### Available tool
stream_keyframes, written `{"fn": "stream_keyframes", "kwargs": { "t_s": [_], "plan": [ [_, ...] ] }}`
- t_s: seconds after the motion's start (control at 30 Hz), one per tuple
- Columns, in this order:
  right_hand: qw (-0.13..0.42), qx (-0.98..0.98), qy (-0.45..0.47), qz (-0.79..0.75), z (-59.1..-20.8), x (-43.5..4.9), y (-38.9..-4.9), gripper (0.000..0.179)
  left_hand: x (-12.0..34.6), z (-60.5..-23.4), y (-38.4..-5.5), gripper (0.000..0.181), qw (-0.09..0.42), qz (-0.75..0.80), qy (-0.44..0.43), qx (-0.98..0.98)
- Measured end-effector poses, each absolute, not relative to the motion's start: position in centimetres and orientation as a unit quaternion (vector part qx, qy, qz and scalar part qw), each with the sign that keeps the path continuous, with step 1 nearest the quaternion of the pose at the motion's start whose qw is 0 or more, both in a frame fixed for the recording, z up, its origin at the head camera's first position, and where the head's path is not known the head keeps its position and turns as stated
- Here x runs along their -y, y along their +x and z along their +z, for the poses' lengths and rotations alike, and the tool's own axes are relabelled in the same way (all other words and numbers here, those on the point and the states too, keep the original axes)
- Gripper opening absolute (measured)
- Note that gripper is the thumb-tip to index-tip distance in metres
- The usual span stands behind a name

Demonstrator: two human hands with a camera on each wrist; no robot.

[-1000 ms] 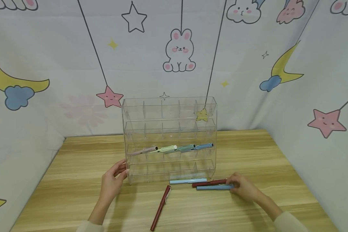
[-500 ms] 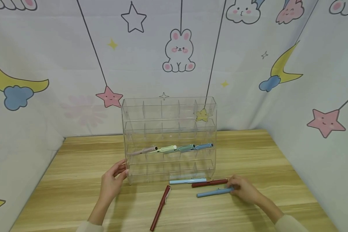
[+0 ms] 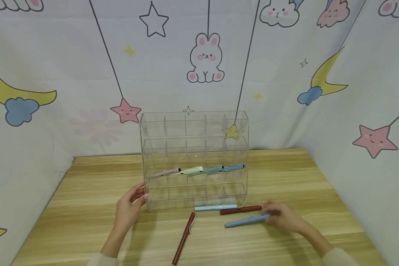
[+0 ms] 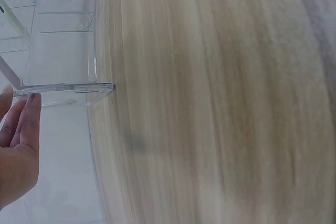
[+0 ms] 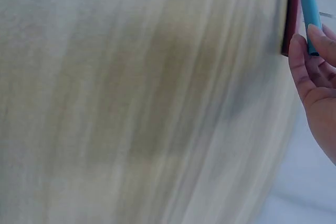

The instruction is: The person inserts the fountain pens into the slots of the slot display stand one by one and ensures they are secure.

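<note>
Blue pen (image 3: 247, 220): pinched by the right hand (image 3: 284, 217), just in front of a dark red pen (image 3: 241, 210). Clear rack (image 3: 195, 150): behind, holding four pens (image 3: 194, 170); left hand (image 3: 128, 210), fingers nearly straight, touching its left side. Table (image 3: 282, 177): wood-grained, beneath.

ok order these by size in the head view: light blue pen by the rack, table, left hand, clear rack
1. Table
2. Clear rack
3. Left hand
4. Light blue pen, slim

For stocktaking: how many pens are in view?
8. In rack: mauve pen, cream pen, green pen, blue pen. On table: light-blue pen, far red pen, near red pen. In right hand: grey-blue pen.
</note>
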State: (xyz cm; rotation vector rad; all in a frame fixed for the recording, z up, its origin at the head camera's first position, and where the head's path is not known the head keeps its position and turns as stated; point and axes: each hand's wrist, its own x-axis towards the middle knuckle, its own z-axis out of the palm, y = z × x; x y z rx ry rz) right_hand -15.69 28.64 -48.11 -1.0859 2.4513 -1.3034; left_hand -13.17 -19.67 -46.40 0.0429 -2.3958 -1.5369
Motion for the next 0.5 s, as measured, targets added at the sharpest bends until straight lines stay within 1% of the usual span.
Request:
{"fn": "stream_keyframes", "kwargs": {
  "t_s": [0.1, 0.23, 0.37, 0.5],
  "plan": [
    [0.094, -0.800, -0.365, -0.468, -46.9, -28.7, -15.8, 0.021, 19.7, -46.4, -13.2, 0.039, 0.147, -0.535, 0.015, 0.832],
    [0.077, -0.786, -0.374, -0.487, -44.9, -28.9, -16.1, 0.026, 19.7, -46.3, -13.2, 0.039, 0.146, -0.535, 0.015, 0.832],
    [0.035, -0.798, -0.373, -0.472, -42.8, -29.2, -16.4, 0.027, 19.7, -46.3, -13.2, 0.039, 0.144, -0.534, 0.017, 0.833],
    [-0.020, -0.821, -0.361, -0.441, -41.1, -29.6, -16.9, 0.026, 19.7, -46.3, -13.2, 0.039, 0.143, -0.534, 0.016, 0.833]
  ]
}}
